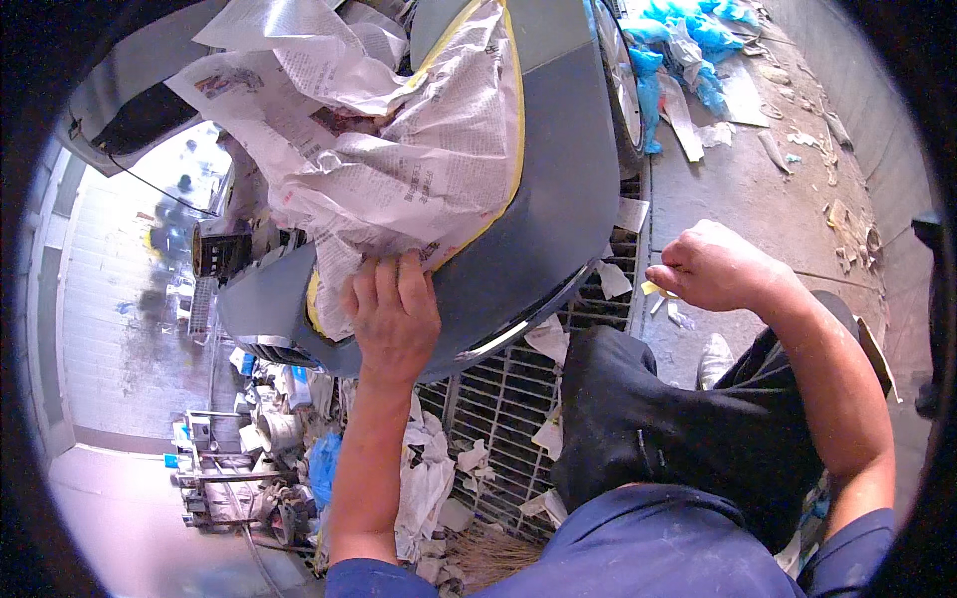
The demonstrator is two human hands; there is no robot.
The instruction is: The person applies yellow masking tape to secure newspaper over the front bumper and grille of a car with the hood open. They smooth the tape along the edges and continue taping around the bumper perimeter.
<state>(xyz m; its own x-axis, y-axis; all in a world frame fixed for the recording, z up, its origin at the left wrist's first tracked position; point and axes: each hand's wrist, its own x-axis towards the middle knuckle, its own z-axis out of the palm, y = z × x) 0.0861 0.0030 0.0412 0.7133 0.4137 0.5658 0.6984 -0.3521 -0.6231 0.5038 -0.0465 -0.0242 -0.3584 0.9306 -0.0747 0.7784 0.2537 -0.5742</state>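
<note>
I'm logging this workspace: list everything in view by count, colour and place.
newspaper: several sheets, whitish, over car
tape: count unclear, yellow, along newspaper edges
car: 1, grey, upper centre
grate: 1, grey, below car
plastic sheeting: count unclear, blue, top right
paper scraps: many, whitish, on grate and floor
floor: 1, grey, right
wall: 1, grey, far right
clutter: many pieces, mixed colours, lower left
bristles: 1 bundle, tan, bottom centre
shirt: 1, blue, bottom
trousers: 1 pair, black, lower right
shoe: 1, pale, between knees
left hand: 1, bare, on newspaper
right hand: 1, bare, centre right
</note>
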